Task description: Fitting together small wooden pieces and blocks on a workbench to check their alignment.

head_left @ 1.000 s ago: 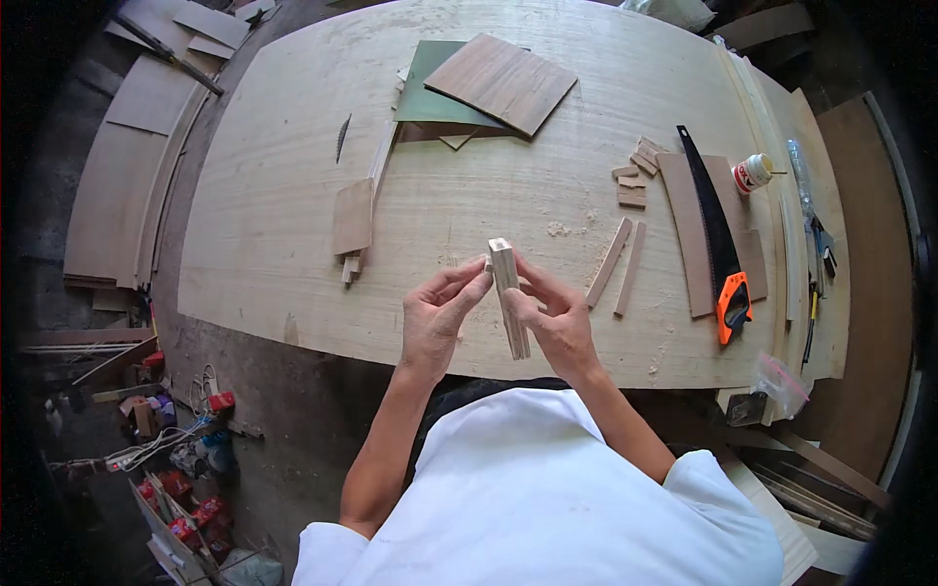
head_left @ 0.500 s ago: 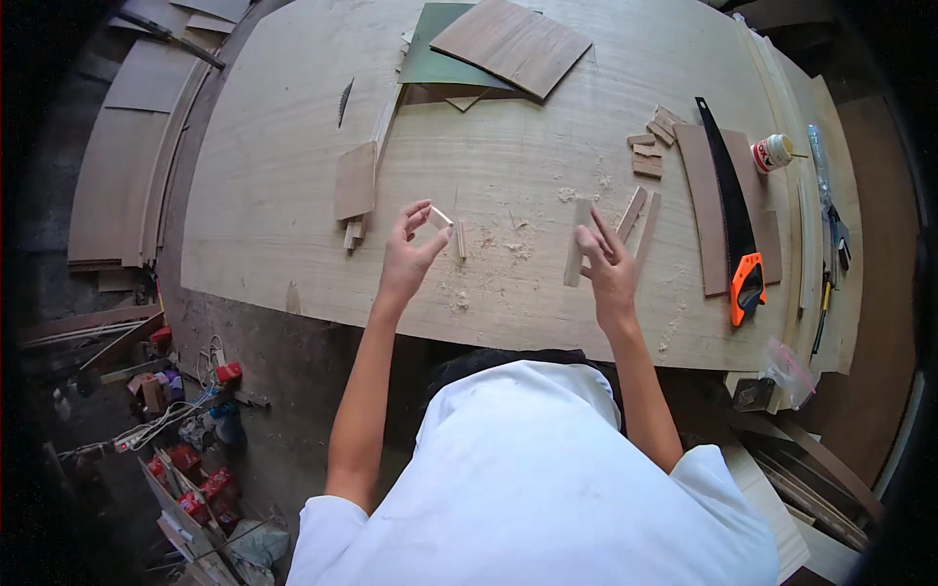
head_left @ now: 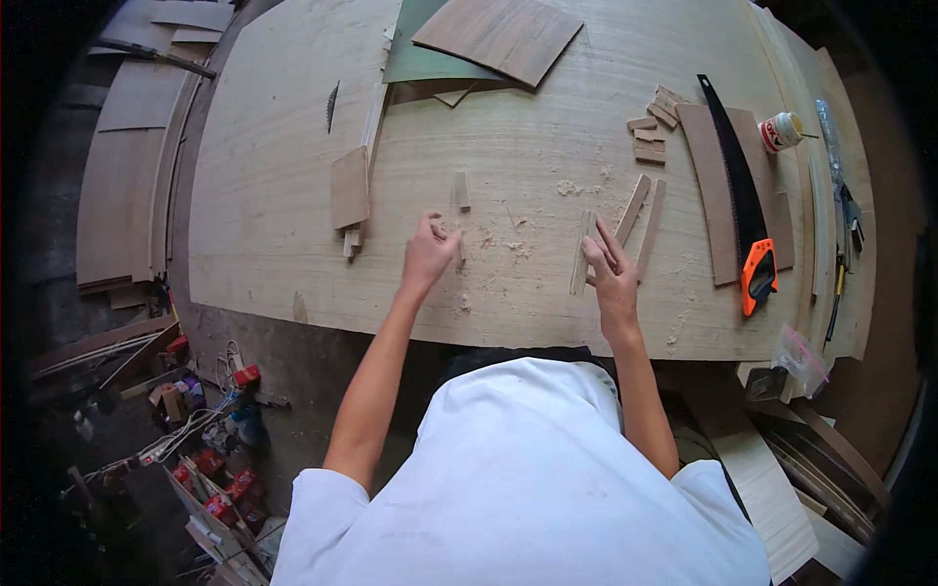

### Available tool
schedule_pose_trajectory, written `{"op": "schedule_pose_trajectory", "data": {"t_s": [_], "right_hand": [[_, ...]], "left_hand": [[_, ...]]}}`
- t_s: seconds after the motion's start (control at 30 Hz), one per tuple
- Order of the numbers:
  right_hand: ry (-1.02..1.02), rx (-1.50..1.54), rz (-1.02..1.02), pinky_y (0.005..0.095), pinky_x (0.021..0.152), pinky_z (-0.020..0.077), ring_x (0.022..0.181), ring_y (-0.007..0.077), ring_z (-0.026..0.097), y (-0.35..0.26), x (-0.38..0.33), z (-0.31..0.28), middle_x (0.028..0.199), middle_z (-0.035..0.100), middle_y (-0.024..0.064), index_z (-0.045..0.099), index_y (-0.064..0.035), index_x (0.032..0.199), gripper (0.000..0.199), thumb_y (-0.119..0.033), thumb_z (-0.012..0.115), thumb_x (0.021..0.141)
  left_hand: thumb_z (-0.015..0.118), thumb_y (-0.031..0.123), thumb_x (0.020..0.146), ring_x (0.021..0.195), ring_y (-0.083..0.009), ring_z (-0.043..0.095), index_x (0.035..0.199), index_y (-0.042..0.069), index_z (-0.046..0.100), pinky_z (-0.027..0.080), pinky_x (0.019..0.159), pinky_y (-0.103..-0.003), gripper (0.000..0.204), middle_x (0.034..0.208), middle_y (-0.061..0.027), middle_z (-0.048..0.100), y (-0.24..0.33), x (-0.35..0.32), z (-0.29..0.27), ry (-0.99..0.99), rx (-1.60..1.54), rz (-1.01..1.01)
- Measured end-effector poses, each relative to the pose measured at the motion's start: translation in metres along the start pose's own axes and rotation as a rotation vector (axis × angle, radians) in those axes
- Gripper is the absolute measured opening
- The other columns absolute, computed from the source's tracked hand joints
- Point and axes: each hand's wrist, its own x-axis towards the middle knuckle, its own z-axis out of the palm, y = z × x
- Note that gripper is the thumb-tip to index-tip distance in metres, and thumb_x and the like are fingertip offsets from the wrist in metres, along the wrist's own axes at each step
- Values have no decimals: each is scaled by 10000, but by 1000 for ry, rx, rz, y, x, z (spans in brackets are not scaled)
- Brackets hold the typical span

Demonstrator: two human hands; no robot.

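My left hand [head_left: 429, 256] is over the near middle of the table, thumb and fingers curved with a gap and nothing visible between them. Just beyond its fingertips is a small pale wood block [head_left: 463, 189]. A thin, blurred wood strip [head_left: 461, 246] lies beside the thumb. In my right hand [head_left: 615, 283] a short, flat wooden strip [head_left: 582, 256] is gripped between thumb and fingers, pointing away from me. Beyond that hand lie two narrow wood sticks, one [head_left: 635, 207] slanted and the other [head_left: 652, 230] closer to upright in the picture.
Wood shavings [head_left: 518, 250] litter the table [head_left: 274, 225]. A handsaw with an orange handle [head_left: 758, 276] rests on brown boards [head_left: 708, 195] at right, near a glue tub [head_left: 781, 132]. Several small wood blocks [head_left: 649, 146] lie farther in. Panels [head_left: 498, 37] and a saw blade [head_left: 332, 107] lie at the back.
My left hand has moved right and slightly down; the small piece it held is now beyond its fingertips. My right hand keeps its strip, shifted slightly. The whole view has moved a little.
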Motion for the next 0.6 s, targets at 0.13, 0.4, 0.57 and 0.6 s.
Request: {"op": "schedule_pose_trajectory", "data": {"t_s": [0.13, 0.4, 0.57, 0.6], "right_hand": [[-1, -2, -28, 239, 757, 460, 909, 99, 547, 4, 8, 3, 1151, 631, 85, 488, -137, 1460, 641, -370, 703, 903], [-45, -50, 40, 276, 829, 481, 978, 141, 581, -17, 18, 14, 1225, 630, 118, 478, -142, 1466, 653, -409, 686, 907], [-222, -107, -78, 294, 863, 495, 1032, 187, 605, -42, 36, 6, 1260, 620, 157, 478, -163, 1465, 670, -422, 702, 890], [-305, -168, -136, 303, 886, 500, 1057, 210, 611, -49, 42, 2, 1271, 614, 167, 481, -173, 1464, 678, -426, 714, 879]], "left_hand": [[754, 222, 851, 802, -136, 659, 1216, 24, 555, 535, 723, -286, 461, 884, -88, 679, -5, -7, 9, 74, -197, 58], [706, 176, 912, 939, -134, 655, 1256, 39, 562, 518, 787, -266, 398, 1021, -69, 682, -7, 18, -4, -41, -684, -70], [716, 206, 905, 956, -160, 653, 1301, 37, 551, 533, 842, -293, 462, 1060, -91, 679, -2, 51, -7, -25, -754, -17], [752, 202, 866, 999, -170, 644, 1325, 18, 524, 541, 856, -304, 544, 1116, -126, 650, -5, 53, -7, 40, -560, 29]]}}
